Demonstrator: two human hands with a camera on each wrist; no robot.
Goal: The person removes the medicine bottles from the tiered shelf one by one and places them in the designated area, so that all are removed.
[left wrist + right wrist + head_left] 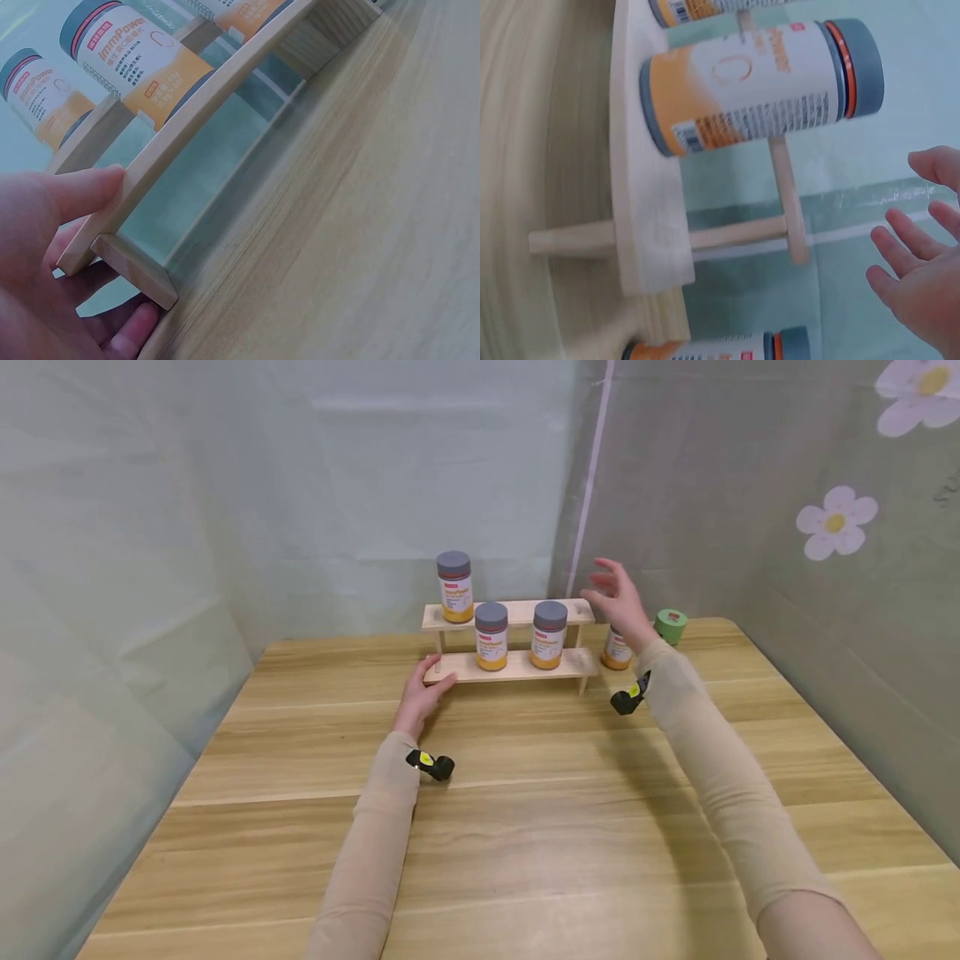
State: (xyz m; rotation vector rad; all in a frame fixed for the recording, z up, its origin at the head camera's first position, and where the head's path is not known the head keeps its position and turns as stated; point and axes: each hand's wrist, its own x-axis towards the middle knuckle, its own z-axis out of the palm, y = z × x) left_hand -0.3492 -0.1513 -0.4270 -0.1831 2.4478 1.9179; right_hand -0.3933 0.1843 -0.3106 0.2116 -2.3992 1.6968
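Observation:
A two-tier wooden rack (519,667) stands toward the back of the table. My left hand (420,692) grips the left end of its lower shelf; in the left wrist view the thumb lies on the board's edge and the fingers reach under, beside the leg (136,271). One grey-capped supplement bottle (455,591) stands on the upper shelf at left. On the lower shelf are a second bottle (492,639) and a third bottle (750,86). My right hand (619,603) is raised by the rack's right end, fingers apart and loosely bent, holding nothing.
Another such bottle (617,653) stands on the table right of the rack, partly hidden by the right hand and wrist. Behind it is a green round object (671,625). A pale curtain (375,485) hangs right behind the table (510,827).

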